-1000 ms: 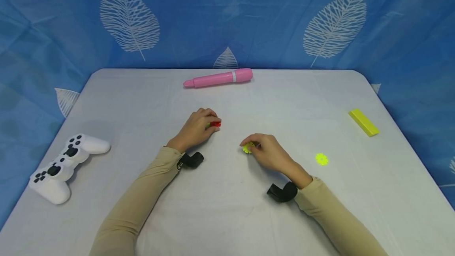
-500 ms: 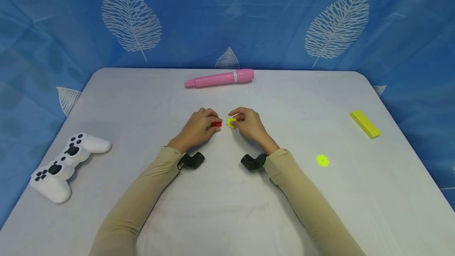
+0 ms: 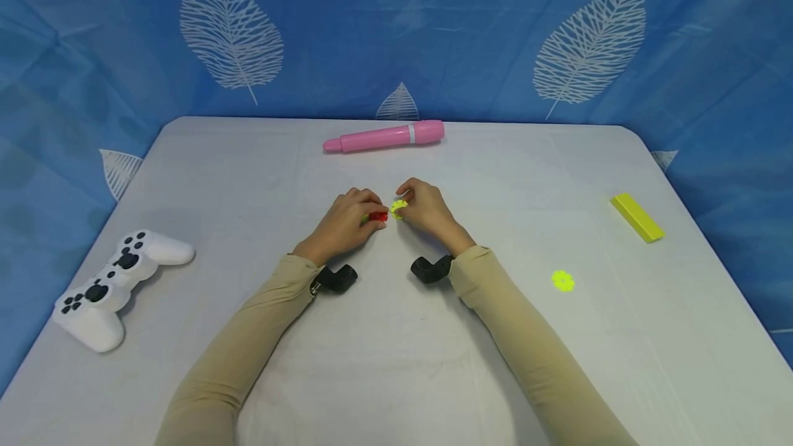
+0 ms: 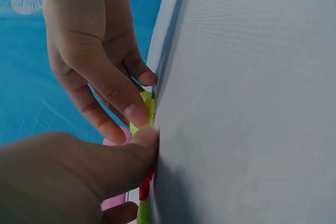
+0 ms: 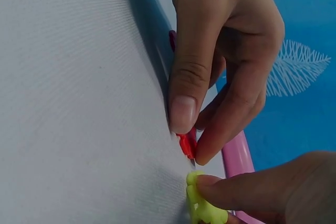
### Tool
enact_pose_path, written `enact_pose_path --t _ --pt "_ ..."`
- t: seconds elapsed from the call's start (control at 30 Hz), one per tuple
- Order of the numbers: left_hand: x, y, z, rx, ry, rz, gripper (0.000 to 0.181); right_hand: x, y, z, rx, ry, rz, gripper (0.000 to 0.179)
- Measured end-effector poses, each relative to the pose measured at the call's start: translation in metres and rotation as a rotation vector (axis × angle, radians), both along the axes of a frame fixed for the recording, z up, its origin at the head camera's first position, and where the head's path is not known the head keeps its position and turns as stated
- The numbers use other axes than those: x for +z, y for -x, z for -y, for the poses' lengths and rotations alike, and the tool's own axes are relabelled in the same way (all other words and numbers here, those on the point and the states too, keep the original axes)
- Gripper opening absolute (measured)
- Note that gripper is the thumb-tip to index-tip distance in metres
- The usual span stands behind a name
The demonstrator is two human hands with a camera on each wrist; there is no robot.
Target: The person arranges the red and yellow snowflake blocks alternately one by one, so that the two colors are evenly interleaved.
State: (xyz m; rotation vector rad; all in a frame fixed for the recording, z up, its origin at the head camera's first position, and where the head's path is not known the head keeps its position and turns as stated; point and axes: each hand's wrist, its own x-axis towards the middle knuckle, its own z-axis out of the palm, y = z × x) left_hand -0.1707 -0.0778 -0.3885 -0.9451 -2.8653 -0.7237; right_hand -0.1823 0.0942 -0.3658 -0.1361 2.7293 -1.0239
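My left hand (image 3: 341,222) pinches a small red notched disc (image 3: 378,217) between thumb and fingers, low over the table. Behind the left thumb a bit of green piece (image 4: 143,212) shows beside the red one; the fingers hide most of both. Just to the right, my right hand (image 3: 427,210) pinches a yellow flower-shaped disc (image 3: 398,209) by its edge, tilted up. In the right wrist view the yellow disc lies close to the red one, with a narrow gap between them. A second yellow flower-shaped disc (image 3: 563,281) lies flat on the table to the right.
A pink pen-shaped stick (image 3: 384,137) lies at the back of the white table (image 3: 384,363). On the left sits a white game controller (image 3: 120,288). A yellow bar (image 3: 637,217) lies near the right edge. Blue leaf-print cloth (image 3: 403,26) hangs behind.
My right hand has moved left and away from me, bringing the yellow disc up beside the red one. The left hand has stayed in place with its grip.
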Motion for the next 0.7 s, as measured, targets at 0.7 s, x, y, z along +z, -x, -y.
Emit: enact_pose_path --t 0.7 --pt "0.002 0.000 -0.005 0.006 0.042 -0.008 0.041 0.010 -0.018 0.001 0.062 -0.019 0.042 0.054"
